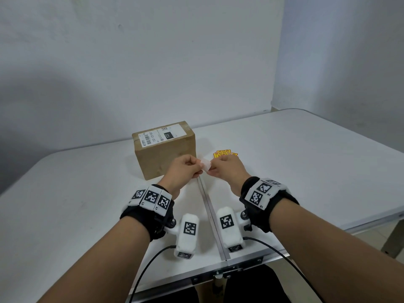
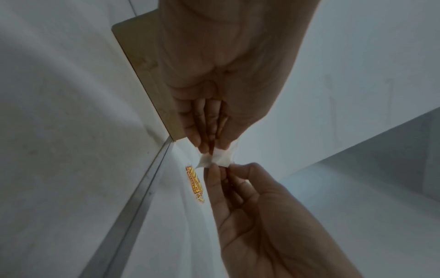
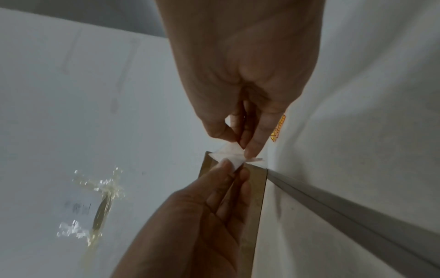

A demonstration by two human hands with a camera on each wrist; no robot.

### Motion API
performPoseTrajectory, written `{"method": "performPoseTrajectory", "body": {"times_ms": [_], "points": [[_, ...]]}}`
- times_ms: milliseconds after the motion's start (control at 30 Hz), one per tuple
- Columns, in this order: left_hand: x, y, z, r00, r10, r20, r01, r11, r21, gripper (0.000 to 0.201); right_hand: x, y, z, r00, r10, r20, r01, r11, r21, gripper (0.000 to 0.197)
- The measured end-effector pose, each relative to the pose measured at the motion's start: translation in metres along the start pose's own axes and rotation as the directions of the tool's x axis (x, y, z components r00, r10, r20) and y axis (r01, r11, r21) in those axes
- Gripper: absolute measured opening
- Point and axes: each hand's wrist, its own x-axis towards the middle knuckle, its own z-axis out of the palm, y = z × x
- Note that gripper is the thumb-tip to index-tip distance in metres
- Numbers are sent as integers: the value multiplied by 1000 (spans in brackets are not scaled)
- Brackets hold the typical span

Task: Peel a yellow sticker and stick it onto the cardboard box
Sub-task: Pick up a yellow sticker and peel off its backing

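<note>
A: We have both hands raised over the table, fingertips meeting. Our left hand point(image 1: 184, 169) pinches one side of a small white slip point(image 1: 205, 165), and our right hand point(image 1: 226, 168) pinches the other side; fingers and thumbs on both are curled onto it.

B: Is that the yellow sticker?

A: We cannot tell. In all three views the slip shows only pale white faces, folded into two flaps that splay apart between our fingertips point(image 2: 215, 156). Whether one flap is sticker and one backing is not clear.

B: What lies just past our hands?

A: Beyond our right knuckles a small pile of yellow stickers point(image 1: 224, 153) lies flat on the table, partly hidden by that hand. Beyond and left of our left hand stands the cardboard box point(image 1: 165, 150), its near lower corner covered by the left hand. A white shipping label point(image 1: 162, 134) lies on its top.

B: And room to move?

A: Under our hands a metal seam point(image 1: 211, 212) runs toward us across the white table point(image 1: 306, 167). To the right of our right hand the tabletop is open out to its rounded far corner and right edge. Left of our left hand it stretches bare to the wall point(image 1: 153, 62). The right wrist view shows a blurred glare patch point(image 3: 95, 203) we cannot identify.
</note>
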Motion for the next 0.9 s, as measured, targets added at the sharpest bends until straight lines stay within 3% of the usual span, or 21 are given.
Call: {"method": "performPoseTrajectory", "body": {"times_ms": [200,333,433,500,667,767,900], "points": [[1,-3,-3,998,-66,11,67,990,-126,16,-3,-2,-3,993,57,101,-79,971,226,21],[1,0,-3,1000,-9,-16,10,999,33,9,-2,-3,-1,992,44,120,-61,989,137,19],[-2,5,-1,1000,17,24,-20,993,116,4,-3,-1,0,996,-40,81,43,998,-41,24],[-2,7,-1,999,14,39,-19,993,117,6,-2,1,-1,994,-97,45,100,991,-93,17],[-2,4,-3,995,-60,80,57,997,45,8,-3,-1,-4,996,-82,25,83,995,-52,6],[-4,4,2,1000,-19,24,18,999,39,19,-5,-2,-1,995,-94,38,97,994,-57,6],[-4,5,4,1000,-5,6,5,1000,13,11,-6,-1,-2,997,-55,50,53,998,30,9]]}}
